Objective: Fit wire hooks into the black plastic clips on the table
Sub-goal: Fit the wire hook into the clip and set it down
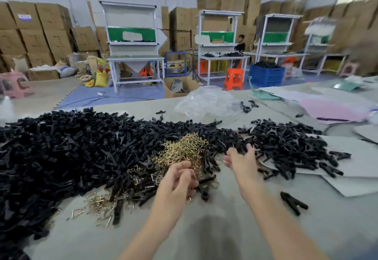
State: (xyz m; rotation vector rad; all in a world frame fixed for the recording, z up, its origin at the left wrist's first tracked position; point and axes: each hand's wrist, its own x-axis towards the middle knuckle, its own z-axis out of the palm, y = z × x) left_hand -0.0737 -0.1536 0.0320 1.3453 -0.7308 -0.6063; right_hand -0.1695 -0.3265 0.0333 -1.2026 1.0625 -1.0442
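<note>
Now, hands apart, between fittings.
Left hand [178,180] curls round wire hooks [185,150]; right hand [241,160], fingers spread, hovers beside black clips [286,143]. Best single out one clip.

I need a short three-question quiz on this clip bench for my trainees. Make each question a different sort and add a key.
1. True or false: the larger heap of black clips lies on the person's right.
2. The wire hooks look: A) red, B) brass-coloured, C) blue.
3. Fill the gap: the ___ hand has its fingers curled at the near edge of the wire hooks.
Key: 1 false, it lies on the left; 2 B; 3 left hand.
</note>
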